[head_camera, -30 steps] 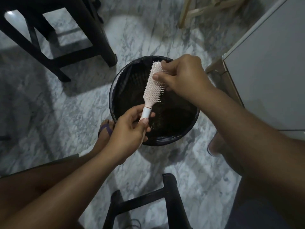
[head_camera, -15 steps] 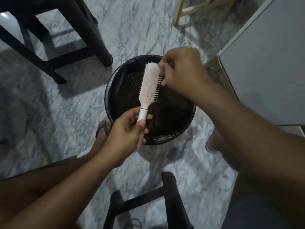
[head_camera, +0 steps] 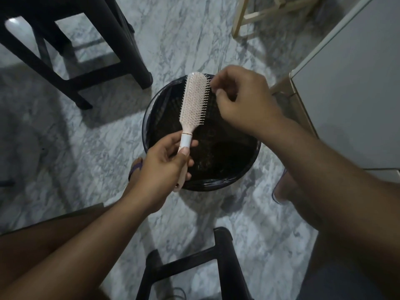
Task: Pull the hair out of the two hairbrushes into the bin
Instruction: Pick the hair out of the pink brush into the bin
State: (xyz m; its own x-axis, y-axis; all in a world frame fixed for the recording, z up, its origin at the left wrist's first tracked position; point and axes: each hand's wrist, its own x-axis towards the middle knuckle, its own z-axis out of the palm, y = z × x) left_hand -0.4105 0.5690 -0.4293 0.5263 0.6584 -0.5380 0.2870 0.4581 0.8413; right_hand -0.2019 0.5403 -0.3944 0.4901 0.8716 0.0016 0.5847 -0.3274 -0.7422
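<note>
A pale pink paddle hairbrush (head_camera: 193, 98) with a white handle band is held upright over a round black bin (head_camera: 151, 113) on the marble floor. My left hand (head_camera: 164, 163) grips the brush by its handle. My right hand (head_camera: 244, 100) is just right of the bristles, thumb and fingers pinched together at the brush's upper right edge; any hair between them is too fine to see. Dark matter lies in the bin's bottom. A second hairbrush is not in view.
A dark stool (head_camera: 71, 50) stands at the back left, and another dark stool frame (head_camera: 218, 263) is near my knees. A light wooden frame (head_camera: 259, 14) is at the back. A white cabinet (head_camera: 350, 87) fills the right. My sandalled foot (head_camera: 135, 169) rests beside the bin.
My right hand has slid from over the bristles to the brush's right edge. The brush has turned more upright, with its bristle face now fully visible.
</note>
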